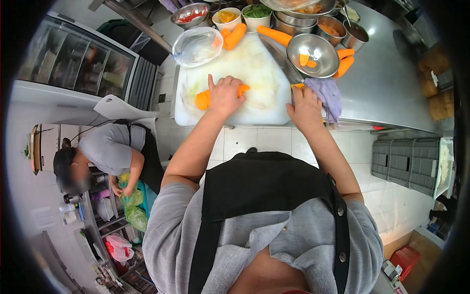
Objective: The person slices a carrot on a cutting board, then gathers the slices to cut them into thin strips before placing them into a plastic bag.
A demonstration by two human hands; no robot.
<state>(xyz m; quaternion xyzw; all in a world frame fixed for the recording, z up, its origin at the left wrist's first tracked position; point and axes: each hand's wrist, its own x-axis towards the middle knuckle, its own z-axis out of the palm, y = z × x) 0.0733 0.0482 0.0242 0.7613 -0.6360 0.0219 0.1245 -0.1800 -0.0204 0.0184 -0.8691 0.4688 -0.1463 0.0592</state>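
Note:
My left hand (226,97) lies over a peeled carrot (201,100) on the white cutting board (264,110). Cut carrot shows at both sides of the hand, and its fingers curve over the middle. My right hand (307,109) is at the board's right edge, fingers stretched forward and thumb apart. Its fingertips are by a small orange-yellow piece (297,85) at the near end of a large knife (283,61), whose blade lies along the board's right side. A purple cloth (327,95) is bunched beside and partly under those fingers.
A steel bowl (313,55) with carrot pieces stands beyond the knife. Whole carrots (235,36) and a clear plastic bag (197,46) lie at the board's far edge. Food containers (257,18) line the back. At left, another person (115,147) handles green bagged produce.

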